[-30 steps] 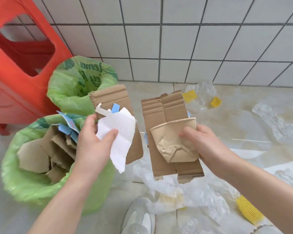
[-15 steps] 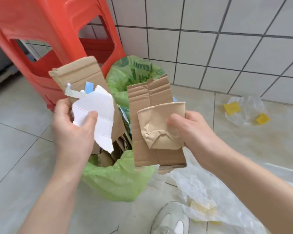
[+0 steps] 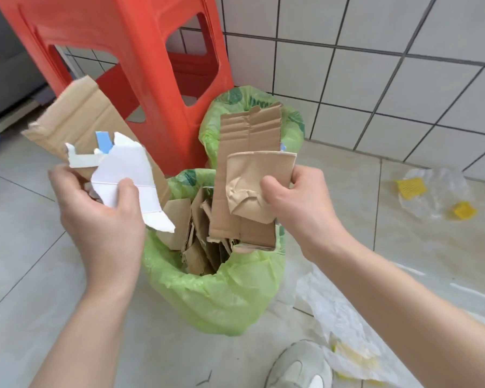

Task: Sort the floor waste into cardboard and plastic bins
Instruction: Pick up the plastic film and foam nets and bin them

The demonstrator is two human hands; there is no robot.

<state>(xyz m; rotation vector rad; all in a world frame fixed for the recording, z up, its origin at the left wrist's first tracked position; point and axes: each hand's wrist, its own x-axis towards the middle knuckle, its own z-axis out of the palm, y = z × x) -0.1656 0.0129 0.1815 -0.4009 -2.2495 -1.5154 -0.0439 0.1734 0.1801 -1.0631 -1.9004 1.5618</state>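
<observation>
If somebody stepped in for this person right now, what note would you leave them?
Left hand grips white card scraps and a brown cardboard sheet.
Right hand grips a flattened paper cup against a corrugated strip, above the near green-lined bin.
Done: that bin already holds cardboard.
Left: drop both handfuls in, then put the clear plastic wrap by the wall and the film near the shoe in the far bin.
</observation>
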